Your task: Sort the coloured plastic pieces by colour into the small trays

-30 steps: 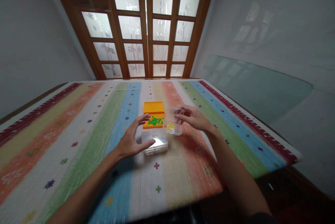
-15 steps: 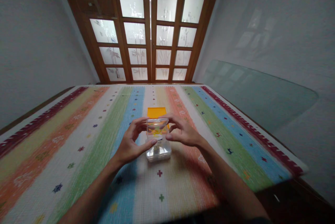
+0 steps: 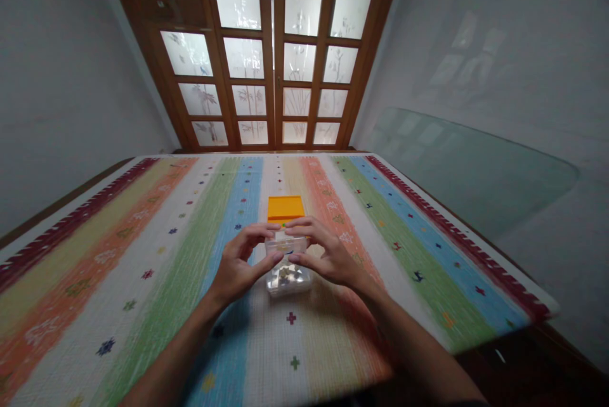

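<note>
A small clear plastic box stands on the tablecloth in front of me, with shiny bits inside that are too small to name. Its see-through lid is tilted up at the far side. My left hand grips the lid's left edge between thumb and fingers. On the right edge, my right hand has the same pinch, its thumb near the front. Just beyond the fingertips sits an orange-yellow box with its lid raised; its near part is hidden by my hands.
The table wears a striped, patterned cloth. A glass panel lies along the right wall. Wooden doors with frosted panes close off the far end, beyond the table's back edge.
Both hands have shifted slightly, with fingertips lower and nearer each other. The clear lid looks lower than before, and more of the orange-yellow box shows behind it.
</note>
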`<move>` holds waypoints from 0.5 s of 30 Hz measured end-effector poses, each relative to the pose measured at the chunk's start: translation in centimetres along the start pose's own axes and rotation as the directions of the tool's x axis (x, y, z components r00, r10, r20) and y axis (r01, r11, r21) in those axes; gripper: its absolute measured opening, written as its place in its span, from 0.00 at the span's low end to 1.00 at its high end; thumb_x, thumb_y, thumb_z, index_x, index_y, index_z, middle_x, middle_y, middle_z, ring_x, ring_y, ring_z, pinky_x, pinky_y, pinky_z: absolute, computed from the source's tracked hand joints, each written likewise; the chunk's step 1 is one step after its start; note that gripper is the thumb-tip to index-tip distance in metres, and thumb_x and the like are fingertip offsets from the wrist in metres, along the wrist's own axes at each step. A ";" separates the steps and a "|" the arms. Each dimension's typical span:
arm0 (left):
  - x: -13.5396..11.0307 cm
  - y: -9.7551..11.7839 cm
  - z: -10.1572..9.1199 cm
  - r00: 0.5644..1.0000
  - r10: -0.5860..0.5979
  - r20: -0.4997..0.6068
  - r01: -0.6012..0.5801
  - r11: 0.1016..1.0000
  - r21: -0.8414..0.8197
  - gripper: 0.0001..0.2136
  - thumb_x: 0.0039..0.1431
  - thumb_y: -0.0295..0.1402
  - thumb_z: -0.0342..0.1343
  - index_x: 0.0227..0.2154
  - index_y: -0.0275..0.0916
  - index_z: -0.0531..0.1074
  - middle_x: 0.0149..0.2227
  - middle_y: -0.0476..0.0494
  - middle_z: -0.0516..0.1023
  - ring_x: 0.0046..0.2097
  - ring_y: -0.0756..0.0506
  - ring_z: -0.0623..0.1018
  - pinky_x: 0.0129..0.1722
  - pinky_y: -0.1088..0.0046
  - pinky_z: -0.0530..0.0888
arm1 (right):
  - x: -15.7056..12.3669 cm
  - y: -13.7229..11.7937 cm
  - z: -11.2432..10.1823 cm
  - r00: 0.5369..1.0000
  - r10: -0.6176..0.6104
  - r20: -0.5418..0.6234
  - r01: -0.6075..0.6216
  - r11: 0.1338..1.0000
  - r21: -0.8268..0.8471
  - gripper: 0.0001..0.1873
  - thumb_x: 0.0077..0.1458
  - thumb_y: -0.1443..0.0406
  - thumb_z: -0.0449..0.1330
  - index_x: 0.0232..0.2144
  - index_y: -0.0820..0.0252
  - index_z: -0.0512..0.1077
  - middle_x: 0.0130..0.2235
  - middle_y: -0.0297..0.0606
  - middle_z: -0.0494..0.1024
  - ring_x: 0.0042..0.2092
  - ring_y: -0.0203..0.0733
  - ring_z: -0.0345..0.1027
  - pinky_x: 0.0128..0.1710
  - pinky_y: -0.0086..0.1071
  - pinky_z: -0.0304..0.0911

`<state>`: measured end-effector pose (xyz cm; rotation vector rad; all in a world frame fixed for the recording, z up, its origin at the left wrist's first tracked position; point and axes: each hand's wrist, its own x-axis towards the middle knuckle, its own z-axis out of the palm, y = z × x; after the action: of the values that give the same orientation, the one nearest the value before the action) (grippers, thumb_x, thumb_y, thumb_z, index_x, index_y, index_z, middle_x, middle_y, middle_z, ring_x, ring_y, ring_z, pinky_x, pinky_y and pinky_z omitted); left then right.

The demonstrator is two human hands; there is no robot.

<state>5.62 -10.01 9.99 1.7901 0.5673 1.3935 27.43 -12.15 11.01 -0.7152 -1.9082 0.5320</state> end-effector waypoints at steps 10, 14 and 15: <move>-0.1 0.0 -0.4 0.997 0.014 0.074 -0.016 0.999 0.037 0.10 0.60 0.33 0.67 0.41 0.41 0.74 0.50 0.38 0.80 0.53 0.40 0.80 0.55 0.58 0.78 | -0.2 0.4 -0.3 0.998 -0.047 0.031 0.049 0.998 -0.046 0.19 0.62 0.58 0.66 0.55 0.45 0.75 0.52 0.40 0.76 0.54 0.46 0.72 0.51 0.44 0.72; -0.2 0.1 -0.5 0.993 0.076 0.096 -0.089 0.986 0.141 0.11 0.59 0.30 0.67 0.42 0.42 0.73 0.52 0.38 0.79 0.55 0.39 0.78 0.57 0.55 0.76 | -0.2 0.5 -0.8 0.998 -0.053 0.046 0.056 0.997 -0.061 0.20 0.61 0.59 0.67 0.55 0.47 0.75 0.55 0.42 0.75 0.58 0.49 0.69 0.58 0.48 0.67; -0.3 0.0 -0.6 0.991 0.084 0.104 -0.102 0.979 0.178 0.11 0.59 0.30 0.67 0.42 0.42 0.72 0.52 0.38 0.78 0.56 0.39 0.78 0.57 0.54 0.76 | -0.3 0.6 -0.9 0.998 -0.039 0.055 0.043 0.997 -0.069 0.21 0.61 0.59 0.67 0.56 0.47 0.74 0.56 0.42 0.75 0.58 0.49 0.69 0.58 0.49 0.67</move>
<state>4.95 -10.02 9.85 2.0422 0.5823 1.3449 28.48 -11.87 10.83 -0.7118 -1.9954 0.4648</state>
